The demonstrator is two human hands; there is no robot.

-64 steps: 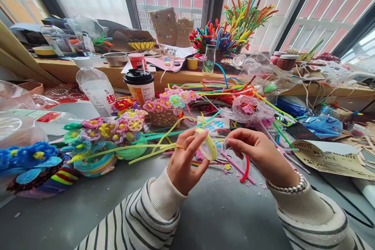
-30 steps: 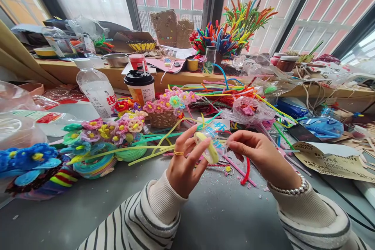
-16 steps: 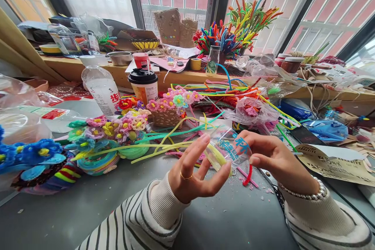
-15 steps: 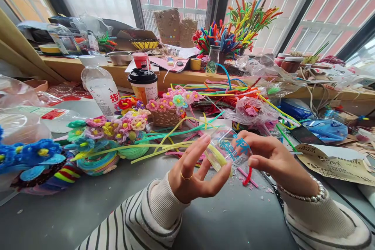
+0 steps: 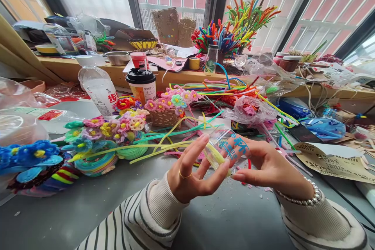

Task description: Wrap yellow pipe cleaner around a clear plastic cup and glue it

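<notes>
Between my two hands is a bent piece of clear plastic point(image 5: 238, 149) with blue printed characters, apparently cut from a cup. A pale yellow strip point(image 5: 216, 156), fuzzy-looking and rolled, lies along its left side; its exact make is hard to see. My left hand point(image 5: 195, 170) pinches the strip and the plastic edge between thumb and fingertips. Curled round the plastic from the right is my right hand point(image 5: 263, 164), fingers behind the sheet and thumb near its lower edge. A red pipe cleaner point(image 5: 249, 165) shows partly behind the right hand.
Pipe-cleaner flowers point(image 5: 114, 125) crowd the left, with a water bottle point(image 5: 98, 86) and a lidded paper cup point(image 5: 142, 86) behind. Loose yellow pipe cleaners point(image 5: 164, 150) reach towards my left hand. Scissors point(image 5: 293, 160) and sandpaper point(image 5: 331, 164) lie to the right. Small scraps dot the grey tabletop point(image 5: 216, 222).
My right hand has shifted left along the plastic, its thumb now nearer the left thumb and its fingers further behind the sheet. My left hand keeps its pinch. The view has moved slightly.
</notes>
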